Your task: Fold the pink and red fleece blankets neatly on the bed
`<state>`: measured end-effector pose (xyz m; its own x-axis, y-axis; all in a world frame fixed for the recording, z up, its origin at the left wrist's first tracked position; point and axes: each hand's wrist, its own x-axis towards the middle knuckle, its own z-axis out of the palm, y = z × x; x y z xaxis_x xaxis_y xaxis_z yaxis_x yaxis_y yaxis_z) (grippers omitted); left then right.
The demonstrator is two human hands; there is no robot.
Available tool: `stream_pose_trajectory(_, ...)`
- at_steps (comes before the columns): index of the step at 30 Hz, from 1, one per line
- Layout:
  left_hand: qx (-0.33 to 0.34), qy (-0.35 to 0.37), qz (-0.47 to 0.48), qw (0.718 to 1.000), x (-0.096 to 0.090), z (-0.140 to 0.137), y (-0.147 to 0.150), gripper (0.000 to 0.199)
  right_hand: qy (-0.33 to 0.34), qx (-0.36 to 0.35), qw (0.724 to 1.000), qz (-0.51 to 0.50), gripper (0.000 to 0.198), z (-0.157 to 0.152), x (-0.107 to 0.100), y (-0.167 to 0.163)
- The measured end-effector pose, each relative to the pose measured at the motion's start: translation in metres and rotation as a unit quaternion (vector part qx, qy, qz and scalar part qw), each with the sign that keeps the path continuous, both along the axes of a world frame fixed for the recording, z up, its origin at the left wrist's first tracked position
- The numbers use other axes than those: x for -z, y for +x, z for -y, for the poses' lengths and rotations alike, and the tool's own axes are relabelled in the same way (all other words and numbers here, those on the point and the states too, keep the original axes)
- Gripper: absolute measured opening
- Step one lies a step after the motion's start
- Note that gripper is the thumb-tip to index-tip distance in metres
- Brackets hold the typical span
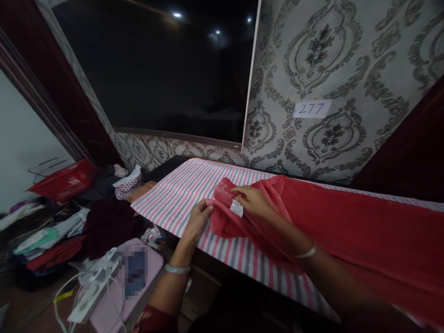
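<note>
A red plush garment (333, 217) lies stretched out to the right on a striped cloth (173, 194) of pink, grey and white. Its near end is bunched up, with a white label (237, 208) showing on the inside. My left hand (199, 217) pinches the bunched edge on the left side. Just above the label, my right hand (251, 200) has its fingers closed on the fabric. The exact shape of the garment is hard to tell because its right side runs out of view.
A large dark television (156, 69) hangs behind the table. On the left are piles of folded clothes (55, 240), a red bag (65, 180), and a power strip (90, 296) with white cables on a pink box (152, 259). A paper marked 277 (312, 108) is on the wall.
</note>
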<state>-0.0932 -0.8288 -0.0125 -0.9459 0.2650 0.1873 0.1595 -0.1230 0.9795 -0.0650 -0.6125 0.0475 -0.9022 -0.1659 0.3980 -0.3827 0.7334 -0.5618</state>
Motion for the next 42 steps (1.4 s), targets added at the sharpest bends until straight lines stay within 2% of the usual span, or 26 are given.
stream_pose_trajectory(4, 0.017, -0.009, 0.003, 1.0, 0.002, 0.004, 0.01, 0.027, 0.069, 0.088, 0.99, 0.09, 0.035, 0.025, 0.011, -0.036)
stream_pose_trajectory(6, 0.027, -0.013, -0.002, 1.0, 0.005, 0.004, 0.011, 0.026, 0.068, 0.137, 0.979, 0.131, 0.04, 0.03, 0.018, -0.043)
stream_pose_trajectory(8, 0.029, -0.015, -0.005, 0.999, 0.009, 0.005, 0.011, 0.026, 0.045, 0.165, 0.973, 0.152, 0.036, 0.032, 0.023, -0.047)
stream_pose_trajectory(12, 0.009, -0.018, -0.029, 0.999, 0.015, 0.004, 0.002, 0.025, -0.032, 0.15, 0.978, 0.138, 0.035, 0.023, 0.025, -0.047)
stream_pose_trajectory(15, -0.033, -0.033, -0.087, 0.995, 0.017, 0.001, -0.006, 0.027, -0.127, 0.095, 0.979, 0.13, 0.034, 0.013, 0.018, -0.034)
stream_pose_trajectory(19, -0.053, -0.047, -0.154, 0.986, 0.011, -0.004, -0.01, 0.031, -0.29, 0.0, 0.942, 0.166, 0.031, 0.007, 0.013, -0.001)
stream_pose_trajectory(21, -0.052, -0.053, -0.191, 0.979, 0.004, -0.005, -0.009, 0.033, -0.325, -0.023, 0.93, 0.169, 0.029, 0.006, 0.014, 0.012)
stream_pose_trajectory(24, -0.046, -0.062, -0.232, 0.97, -0.007, -0.002, -0.007, 0.033, -0.317, -0.055, 0.936, 0.145, 0.026, 0.006, 0.017, 0.019)
stream_pose_trajectory(28, -0.002, -0.056, -0.228, 0.972, -0.016, 0.002, -0.006, 0.027, -0.31, -0.077, 0.939, 0.125, 0.032, 0.006, 0.017, 0.021)
stream_pose_trajectory(30, -0.003, -0.055, -0.234, 0.971, -0.02, 0.001, -0.005, 0.025, -0.279, -0.084, 0.951, 0.103, 0.034, 0.007, 0.018, 0.026)
stream_pose_trajectory(32, -0.023, -0.054, -0.256, 0.965, -0.025, -0.001, -0.004, 0.023, -0.209, -0.079, 0.973, 0.057, 0.037, 0.006, 0.021, 0.036)
stream_pose_trajectory(35, -0.055, -0.05, -0.297, 0.952, -0.036, -0.003, -0.002, 0.021, -0.051, -0.015, 0.999, -0.013, 0.047, -0.005, 0.033, 0.059)
stream_pose_trajectory(38, -0.094, -0.05, -0.321, 0.941, -0.048, -0.002, -0.003, 0.021, 0.072, 0.09, 0.992, -0.049, 0.059, -0.035, 0.053, 0.084)
stream_pose_trajectory(40, -0.125, -0.04, -0.322, 0.938, -0.056, -0.002, -0.003, 0.021, 0.086, 0.167, 0.981, -0.053, 0.06, -0.063, 0.067, 0.097)
stream_pose_trajectory(42, -0.147, -0.022, -0.318, 0.937, -0.061, -0.004, -0.003, 0.021, 0.046, 0.223, 0.973, -0.029, 0.052, -0.088, 0.081, 0.107)
